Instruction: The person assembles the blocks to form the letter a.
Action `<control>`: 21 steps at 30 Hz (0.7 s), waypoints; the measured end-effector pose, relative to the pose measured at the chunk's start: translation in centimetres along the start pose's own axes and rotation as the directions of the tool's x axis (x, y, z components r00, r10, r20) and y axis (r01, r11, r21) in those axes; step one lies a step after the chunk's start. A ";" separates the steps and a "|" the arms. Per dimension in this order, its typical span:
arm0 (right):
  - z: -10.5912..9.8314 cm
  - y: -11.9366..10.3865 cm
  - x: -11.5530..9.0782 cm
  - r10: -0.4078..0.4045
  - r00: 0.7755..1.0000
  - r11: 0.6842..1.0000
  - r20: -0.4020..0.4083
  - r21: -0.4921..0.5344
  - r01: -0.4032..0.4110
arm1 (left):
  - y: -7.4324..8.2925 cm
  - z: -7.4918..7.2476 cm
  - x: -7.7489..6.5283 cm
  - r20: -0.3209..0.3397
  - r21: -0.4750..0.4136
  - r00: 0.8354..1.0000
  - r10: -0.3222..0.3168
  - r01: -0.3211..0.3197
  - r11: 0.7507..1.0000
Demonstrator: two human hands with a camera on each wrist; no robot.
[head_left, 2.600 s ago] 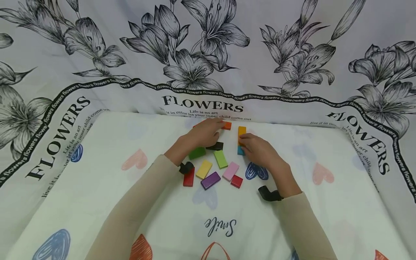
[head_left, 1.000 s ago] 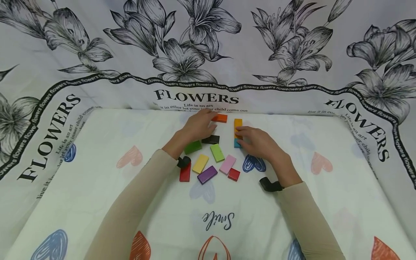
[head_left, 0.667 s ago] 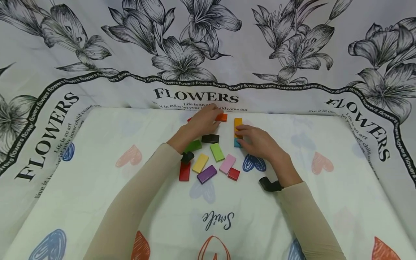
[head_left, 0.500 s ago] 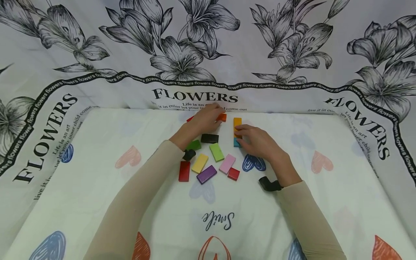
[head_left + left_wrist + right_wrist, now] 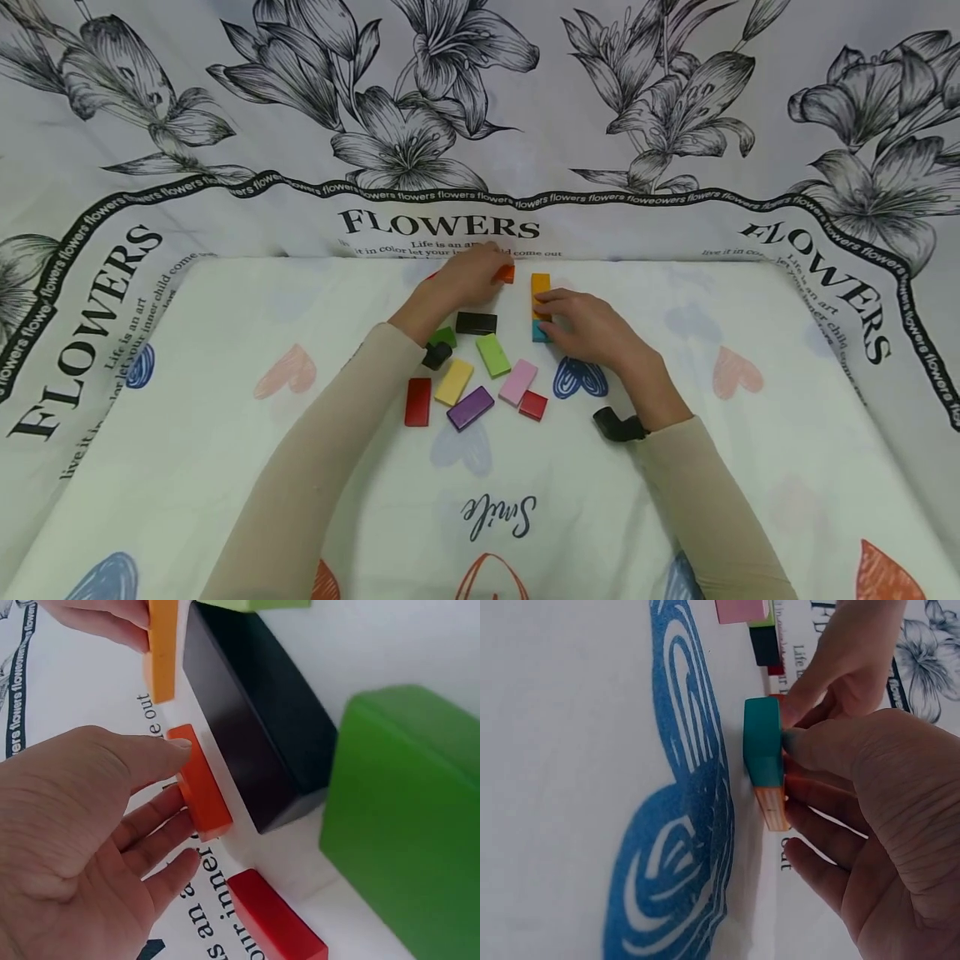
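At the far edge of the cloth, my left hand [image 5: 467, 279] pinches an orange block [image 5: 204, 791]. Its thumb lies on one face and fingers sit on the opposite side. My right hand [image 5: 592, 323] touches an amber block [image 5: 540, 285] and the teal block [image 5: 539, 332] lined up with it. Thumb tip meets the teal one, and loosely bent fingers rest along the amber one. A red block [image 5: 276, 921] lies past the left hand's fingers, mostly hidden in the head view. Close to the left hand is a black block [image 5: 476, 323].
Nearer on the white cloth [image 5: 637, 517] lie loose blocks: dark green [image 5: 444, 337], lime [image 5: 492, 356], yellow [image 5: 454, 382], pink [image 5: 518, 382], purple [image 5: 471, 408], long red [image 5: 417, 402] and short red [image 5: 533, 406]. Behind them hangs a flower-printed cloth [image 5: 300, 225].
My left hand has shifted right onto the orange block, covering more of it, and the block has moved slightly toward the amber one. The right hand keeps its place at the amber and teal blocks.
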State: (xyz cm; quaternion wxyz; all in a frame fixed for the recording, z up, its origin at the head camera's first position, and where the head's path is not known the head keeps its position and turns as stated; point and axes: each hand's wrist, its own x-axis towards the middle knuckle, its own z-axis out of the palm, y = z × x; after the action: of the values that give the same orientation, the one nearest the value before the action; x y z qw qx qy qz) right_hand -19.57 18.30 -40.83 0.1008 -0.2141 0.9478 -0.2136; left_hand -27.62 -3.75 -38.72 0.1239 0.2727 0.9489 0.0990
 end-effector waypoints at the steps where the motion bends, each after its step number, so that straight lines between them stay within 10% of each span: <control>1: 0.0 0.0 0.1 -0.003 1.000 1.000 0.000 -0.001 0.003 | -0.1 0.0 0.0 -0.003 -0.003 1.000 0.001 -0.001 1.000; 21: 0.1 0.3 0.1 -0.019 1.000 1.000 -0.020 0.015 0.019 | -0.5 0.3 1.2 -0.022 -0.030 1.000 0.006 -0.006 1.000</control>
State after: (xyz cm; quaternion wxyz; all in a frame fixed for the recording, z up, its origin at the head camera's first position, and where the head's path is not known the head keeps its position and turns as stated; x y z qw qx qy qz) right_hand -19.72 18.50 -41.03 0.0911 -0.2203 0.9450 -0.2240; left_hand -28.73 -3.52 -39.38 0.1172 0.2726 0.9478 0.1168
